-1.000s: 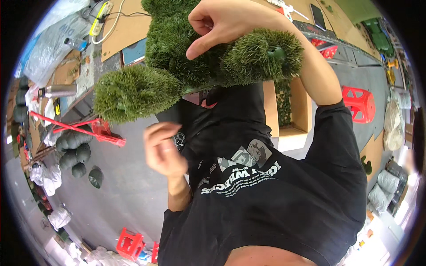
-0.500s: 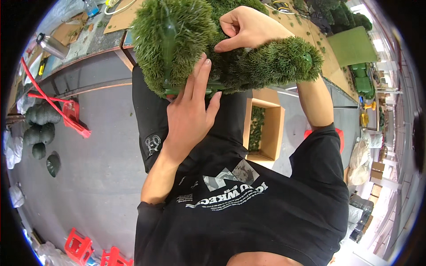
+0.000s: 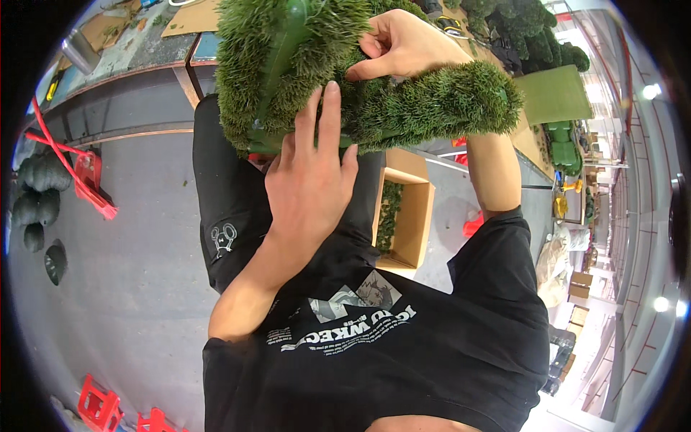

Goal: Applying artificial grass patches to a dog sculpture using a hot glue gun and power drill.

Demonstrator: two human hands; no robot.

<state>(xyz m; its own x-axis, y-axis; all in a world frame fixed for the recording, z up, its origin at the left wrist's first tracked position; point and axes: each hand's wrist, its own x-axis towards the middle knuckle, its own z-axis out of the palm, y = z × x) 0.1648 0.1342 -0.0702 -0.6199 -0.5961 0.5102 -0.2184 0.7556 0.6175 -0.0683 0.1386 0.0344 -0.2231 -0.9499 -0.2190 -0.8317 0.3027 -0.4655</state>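
The grass-covered green piece [image 3: 403, 108], positioned over the far end of the lap [image 3: 227, 165], is probably light and springy, with the left hand [image 3: 308, 173] laid open against it and the right hand [image 3: 412, 49] curled, its grip untellable, and is best held by its smooth, likely stiffer strip [image 3: 282, 54].

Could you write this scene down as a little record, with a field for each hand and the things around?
Left hand: fingers outstretched against the greenery
Right hand: thumb and fingers curled at the greenery; grip unclear
Greenery: grass-like tufts
Box: cardboard, open, green bits inside
Bottle: metallic, on the table
Stools: red, lower left
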